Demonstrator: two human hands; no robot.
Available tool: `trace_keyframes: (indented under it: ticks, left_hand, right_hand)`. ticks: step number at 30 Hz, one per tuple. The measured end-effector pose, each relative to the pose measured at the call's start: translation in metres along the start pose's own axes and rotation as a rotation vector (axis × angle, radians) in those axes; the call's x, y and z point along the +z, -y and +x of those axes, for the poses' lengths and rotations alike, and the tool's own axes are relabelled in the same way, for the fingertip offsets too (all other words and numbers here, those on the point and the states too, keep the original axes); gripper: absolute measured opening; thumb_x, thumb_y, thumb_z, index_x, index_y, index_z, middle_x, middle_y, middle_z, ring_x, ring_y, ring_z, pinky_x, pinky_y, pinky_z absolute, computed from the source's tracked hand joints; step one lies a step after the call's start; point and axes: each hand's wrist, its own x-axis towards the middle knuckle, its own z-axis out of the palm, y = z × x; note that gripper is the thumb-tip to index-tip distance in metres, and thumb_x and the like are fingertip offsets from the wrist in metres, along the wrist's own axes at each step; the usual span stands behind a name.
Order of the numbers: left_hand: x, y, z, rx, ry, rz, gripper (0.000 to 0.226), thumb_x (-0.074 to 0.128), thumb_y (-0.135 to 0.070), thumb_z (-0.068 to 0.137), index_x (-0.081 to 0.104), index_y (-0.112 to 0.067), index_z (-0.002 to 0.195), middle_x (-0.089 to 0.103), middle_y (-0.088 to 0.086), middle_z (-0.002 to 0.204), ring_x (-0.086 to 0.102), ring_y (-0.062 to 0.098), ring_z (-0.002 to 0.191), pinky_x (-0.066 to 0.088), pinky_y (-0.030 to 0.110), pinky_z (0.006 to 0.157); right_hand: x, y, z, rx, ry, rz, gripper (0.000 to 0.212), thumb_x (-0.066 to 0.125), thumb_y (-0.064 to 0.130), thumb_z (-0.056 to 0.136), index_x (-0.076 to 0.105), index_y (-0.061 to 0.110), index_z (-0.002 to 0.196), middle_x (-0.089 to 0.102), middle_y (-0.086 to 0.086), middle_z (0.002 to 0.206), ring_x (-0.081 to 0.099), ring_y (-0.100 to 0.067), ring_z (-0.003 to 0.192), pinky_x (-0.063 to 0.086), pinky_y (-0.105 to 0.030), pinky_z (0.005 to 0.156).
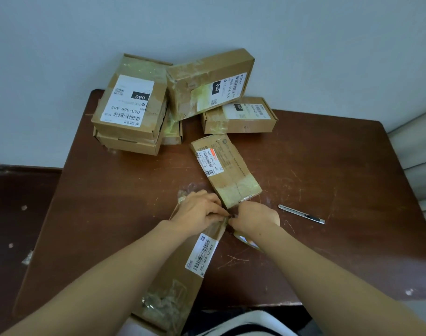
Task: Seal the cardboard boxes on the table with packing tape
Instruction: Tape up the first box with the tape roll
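A long flat cardboard box [182, 282] with a white barcode label lies near the table's front edge, slanting away from me. My left hand [199, 210] rests on its far end, fingers curled and pinching clear tape at the box's corner. My right hand [254, 215] meets it there, fingers curled on the same tape. A roll of packing tape [247, 240] peeks out beneath my right wrist, mostly hidden. A second narrow box [225, 169] lies just beyond the hands, its near end covered in tape.
A silver utility knife [301, 214] lies to the right of my hands. Several labelled boxes [134, 110] are stacked at the back of the brown table [340, 166] against the wall. Crumpled clear tape clings to the near box's end [163, 301].
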Motion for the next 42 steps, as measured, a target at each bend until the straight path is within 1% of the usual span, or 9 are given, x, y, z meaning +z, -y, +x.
trace_keyframes:
  ticks: [5,10,15,22,26,31,33,37,42]
  left_hand:
    - [-0.022,0.008,-0.001,-0.063,0.051,-0.249,0.027,0.077,-0.025,0.078,0.075,-0.017,0.103,0.072,-0.005,0.097,0.059,0.005,0.09,0.039,0.022,0.09]
    - [-0.035,0.019,-0.002,-0.017,0.102,-0.134,0.018,0.072,-0.017,0.083,0.076,-0.011,0.099,0.073,0.003,0.096,0.063,0.016,0.093,0.04,0.028,0.094]
    - [-0.037,0.023,-0.007,0.011,0.114,-0.133,0.022,0.069,-0.018,0.085,0.073,-0.01,0.106,0.073,0.003,0.102,0.06,0.01,0.096,0.034,0.011,0.092]
    - [-0.03,0.034,-0.019,-0.034,-0.035,-0.14,0.017,0.067,-0.015,0.087,0.075,-0.01,0.102,0.072,0.004,0.1,0.061,0.019,0.102,0.042,0.024,0.093]
    - [-0.029,0.034,-0.025,0.014,0.021,-0.048,0.026,0.057,-0.016,0.094,0.068,-0.012,0.117,0.067,0.004,0.117,0.054,0.016,0.118,0.029,0.016,0.103]
    - [-0.017,0.017,-0.021,0.058,0.027,0.177,0.033,0.05,-0.016,0.094,0.062,-0.018,0.125,0.063,-0.001,0.124,0.052,0.014,0.122,0.014,0.027,0.116]
    - [-0.008,0.009,-0.017,0.063,0.02,0.146,0.032,0.051,-0.022,0.095,0.061,-0.021,0.126,0.061,-0.006,0.128,0.05,0.011,0.124,0.01,0.025,0.116]
    - [-0.002,0.003,-0.013,-0.063,-0.06,-0.029,0.024,0.056,-0.017,0.094,0.069,-0.023,0.114,0.068,-0.008,0.116,0.053,0.008,0.12,-0.009,0.003,0.102]
    - [-0.004,0.009,-0.014,-0.073,-0.023,-0.102,0.024,0.06,-0.023,0.093,0.069,-0.023,0.115,0.068,-0.008,0.117,0.051,0.005,0.123,-0.001,0.009,0.108]
  right_hand:
    - [0.001,-0.002,0.001,0.005,-0.012,0.001,0.031,0.052,0.045,0.089,0.062,0.02,0.103,0.066,0.0,0.101,0.063,-0.022,0.097,0.041,-0.03,0.069]
    - [0.002,-0.002,0.003,0.009,-0.018,0.002,0.032,0.05,0.048,0.089,0.063,0.021,0.101,0.066,0.001,0.094,0.063,-0.022,0.093,0.039,-0.03,0.066]
    - [0.002,-0.002,0.001,0.009,-0.022,-0.006,0.031,0.05,0.048,0.09,0.063,0.021,0.098,0.062,0.001,0.085,0.06,-0.022,0.083,0.038,-0.029,0.064]
    - [0.004,-0.002,0.002,0.009,-0.022,-0.015,0.026,0.049,0.044,0.091,0.056,0.021,0.083,0.055,0.003,0.074,0.055,-0.021,0.075,0.037,-0.027,0.06]
    - [0.004,0.0,0.001,0.0,-0.02,-0.021,0.024,0.049,0.041,0.092,0.055,0.02,0.085,0.053,0.003,0.075,0.054,-0.022,0.076,0.037,-0.028,0.062]
    - [0.004,0.001,-0.002,0.012,-0.029,-0.022,0.026,0.048,0.039,0.091,0.062,0.018,0.096,0.063,-0.001,0.094,0.061,-0.024,0.09,0.039,-0.029,0.066]
    - [0.003,0.002,-0.002,0.012,-0.033,-0.018,0.023,0.049,0.039,0.091,0.059,0.018,0.092,0.063,-0.001,0.095,0.061,-0.025,0.091,0.039,-0.03,0.067]
    - [0.003,0.004,-0.004,0.018,-0.041,-0.001,0.02,0.05,0.037,0.091,0.057,0.018,0.088,0.061,-0.001,0.091,0.057,-0.024,0.083,0.039,-0.03,0.066]
    - [0.001,0.006,-0.008,0.023,-0.053,-0.003,0.024,0.049,0.038,0.092,0.062,0.018,0.097,0.061,0.0,0.091,0.054,-0.023,0.08,0.039,-0.03,0.065]
